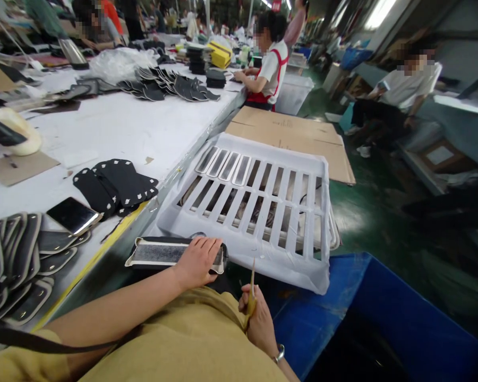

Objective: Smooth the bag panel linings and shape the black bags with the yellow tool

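Near the bottom centre, my left hand grips the right end of a long dark piece with a pale rim and a grey middle. My right hand is closed round a yellow-handled pointed tool, which looks like scissors, its tip upward. Just beyond both hands lies a white slotted tray, with several silver-rimmed strips at its far left. The tool's tip is apart from the long dark piece and close to the tray's near edge.
The white table at left bears black pieces, a phone and stacked rimmed pieces. Cardboard lies behind the tray. A blue bin stands at lower right. A person in a red apron works beyond.
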Motion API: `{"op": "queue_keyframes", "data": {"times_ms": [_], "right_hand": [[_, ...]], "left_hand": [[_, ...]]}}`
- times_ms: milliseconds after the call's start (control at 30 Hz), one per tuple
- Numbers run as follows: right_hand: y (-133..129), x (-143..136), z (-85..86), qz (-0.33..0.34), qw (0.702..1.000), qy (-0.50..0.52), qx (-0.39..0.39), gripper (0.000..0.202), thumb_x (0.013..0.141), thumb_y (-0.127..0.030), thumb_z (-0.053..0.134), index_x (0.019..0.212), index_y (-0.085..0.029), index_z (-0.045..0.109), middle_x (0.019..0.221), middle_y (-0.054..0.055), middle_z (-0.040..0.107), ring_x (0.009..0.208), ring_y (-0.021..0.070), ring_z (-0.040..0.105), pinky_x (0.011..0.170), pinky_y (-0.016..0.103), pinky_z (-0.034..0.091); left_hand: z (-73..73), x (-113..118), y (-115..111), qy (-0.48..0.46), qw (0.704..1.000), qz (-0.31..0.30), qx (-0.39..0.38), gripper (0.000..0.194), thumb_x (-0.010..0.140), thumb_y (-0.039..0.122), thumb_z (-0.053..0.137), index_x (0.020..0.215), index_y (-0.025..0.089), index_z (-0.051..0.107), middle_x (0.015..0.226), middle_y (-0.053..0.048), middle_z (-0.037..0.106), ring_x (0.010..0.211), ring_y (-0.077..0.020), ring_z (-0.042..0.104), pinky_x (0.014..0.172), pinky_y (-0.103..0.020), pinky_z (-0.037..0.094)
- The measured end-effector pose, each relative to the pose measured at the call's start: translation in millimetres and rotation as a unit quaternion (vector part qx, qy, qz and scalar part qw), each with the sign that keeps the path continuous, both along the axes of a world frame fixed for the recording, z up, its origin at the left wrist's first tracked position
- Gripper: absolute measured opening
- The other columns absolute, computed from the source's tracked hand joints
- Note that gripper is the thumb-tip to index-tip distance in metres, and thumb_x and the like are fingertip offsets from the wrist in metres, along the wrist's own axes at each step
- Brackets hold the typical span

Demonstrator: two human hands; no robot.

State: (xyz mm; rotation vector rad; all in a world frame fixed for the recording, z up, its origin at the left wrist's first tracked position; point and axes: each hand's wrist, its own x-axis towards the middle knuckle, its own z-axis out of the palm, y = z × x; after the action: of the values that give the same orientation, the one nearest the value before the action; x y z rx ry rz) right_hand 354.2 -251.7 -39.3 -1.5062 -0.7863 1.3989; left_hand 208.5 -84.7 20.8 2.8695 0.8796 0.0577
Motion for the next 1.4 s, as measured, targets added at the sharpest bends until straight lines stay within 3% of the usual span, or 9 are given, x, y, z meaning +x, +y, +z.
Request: {"op": "queue_keyframes", "data": {"times_ms": [67, 233, 333, 433, 600, 700, 1133, 1300, 1400], "right_hand": [[-4.2, 3.8, 4.7, 0.008, 1.000, -0.027, -0.003, 0.048, 0.082, -0.068, 0.034, 0.087, -0.023, 0.049, 0.070, 0.001, 0.048, 0.065, 0.0173, 0.049, 0.060, 0.030, 0.044], [2.9, 22.4, 21.4, 0.191, 0.980, 0.049, 0.012, 0.045, 0.076, -0.058, 0.058, 0.096, -0.018, 0.050, 0.086, 0.003, 0.058, 0.082, 0.0189, 0.057, 0.071, 0.031, 0.048], [17.6, 44.3, 36.4, 0.261, 0.964, -0.007, -0.043, 0.040, 0.084, -0.053, 0.049, 0.102, -0.018, 0.043, 0.090, 0.004, 0.061, 0.068, 0.0158, 0.062, 0.056, 0.026, 0.050], [40.6, 63.6, 52.7, 0.350, 0.928, -0.092, -0.088, 0.024, 0.091, -0.044, 0.039, 0.095, -0.020, 0.038, 0.078, 0.002, 0.064, 0.050, 0.0119, 0.061, 0.040, 0.020, 0.044], [84.2, 68.5, 70.9, 0.464, 0.850, -0.233, -0.085, 0.014, 0.090, -0.034, 0.042, 0.090, -0.020, 0.039, 0.062, -0.001, 0.063, 0.041, 0.0115, 0.057, 0.036, 0.019, 0.037], [101.7, 62.8, 76.7, 0.471, 0.835, -0.271, -0.091, 0.016, 0.088, -0.036, 0.044, 0.090, -0.020, 0.042, 0.059, -0.002, 0.062, 0.036, 0.0108, 0.053, 0.036, 0.020, 0.037], [109.9, 52.3, 84.1, 0.445, 0.861, -0.200, -0.142, 0.013, 0.087, -0.033, 0.046, 0.084, -0.022, 0.040, 0.053, -0.006, 0.058, 0.029, 0.0082, 0.046, 0.030, 0.018, 0.035], [112.9, 59.8, 81.4, 0.457, 0.850, -0.233, -0.117, 0.014, 0.086, -0.033, 0.049, 0.081, -0.022, 0.041, 0.051, -0.005, 0.058, 0.029, 0.0086, 0.046, 0.031, 0.018, 0.034], [116.2, 61.4, 82.3, 0.470, 0.844, -0.228, -0.124, 0.014, 0.087, -0.033, 0.047, 0.082, -0.022, 0.040, 0.052, -0.004, 0.058, 0.030, 0.0101, 0.049, 0.030, 0.019, 0.036]], "left_hand": [[-1.5, 0.0, -1.6, -0.005, 1.000, 0.001, 0.011, 0.076, 0.067, 0.038, 0.062, 0.131, 0.002, 0.041, 0.125, -0.019, 0.049, 0.112, -0.0312, 0.043, 0.100, -0.041, 0.028], [-3.4, -0.9, -2.5, -0.013, 1.000, 0.002, 0.018, 0.077, 0.068, 0.037, 0.062, 0.132, 0.003, 0.038, 0.126, -0.020, 0.047, 0.114, -0.0317, 0.041, 0.102, -0.042, 0.025], [-2.5, -1.0, -2.4, -0.022, 1.000, 0.008, 0.012, 0.084, 0.067, 0.033, 0.063, 0.137, 0.004, 0.028, 0.124, -0.019, 0.047, 0.113, -0.0313, 0.042, 0.102, -0.042, 0.026], [-2.7, -0.8, -2.0, -0.034, 0.999, 0.006, 0.002, 0.094, 0.066, 0.028, 0.062, 0.143, 0.007, 0.013, 0.123, -0.018, 0.048, 0.110, -0.0309, 0.044, 0.099, -0.043, 0.029], [-7.4, -1.7, -0.6, -0.057, 0.998, -0.003, -0.003, 0.098, 0.067, 0.025, 0.060, 0.144, 0.010, 0.001, 0.125, -0.018, 0.047, 0.113, -0.0320, 0.043, 0.098, -0.045, 0.029], [-9.9, -2.4, 0.5, -0.064, 0.998, -0.007, 0.001, 0.095, 0.068, 0.023, 0.059, 0.144, 0.010, 0.003, 0.126, -0.019, 0.046, 0.115, -0.0322, 0.042, 0.098, -0.045, 0.030], [-14.2, -1.7, -4.6, -0.009, 0.998, -0.008, 0.067, 0.064, 0.082, 0.016, 0.041, 0.142, 0.010, 0.021, 0.127, -0.020, 0.046, 0.118, -0.0318, 0.042, 0.101, -0.048, 0.027], [-2.3, 3.8, -1.9, 0.010, 1.000, 0.013, -0.014, 0.091, 0.072, 0.042, 0.059, 0.143, 0.005, 0.016, 0.132, -0.022, 0.042, 0.118, -0.0331, 0.040, 0.101, -0.045, 0.027], [-1.7, 4.6, 1.9, 0.011, 0.999, 0.016, -0.029, 0.090, 0.071, 0.038, 0.059, 0.143, 0.007, 0.016, 0.130, -0.020, 0.043, 0.114, -0.0312, 0.042, 0.098, -0.043, 0.029]]}}
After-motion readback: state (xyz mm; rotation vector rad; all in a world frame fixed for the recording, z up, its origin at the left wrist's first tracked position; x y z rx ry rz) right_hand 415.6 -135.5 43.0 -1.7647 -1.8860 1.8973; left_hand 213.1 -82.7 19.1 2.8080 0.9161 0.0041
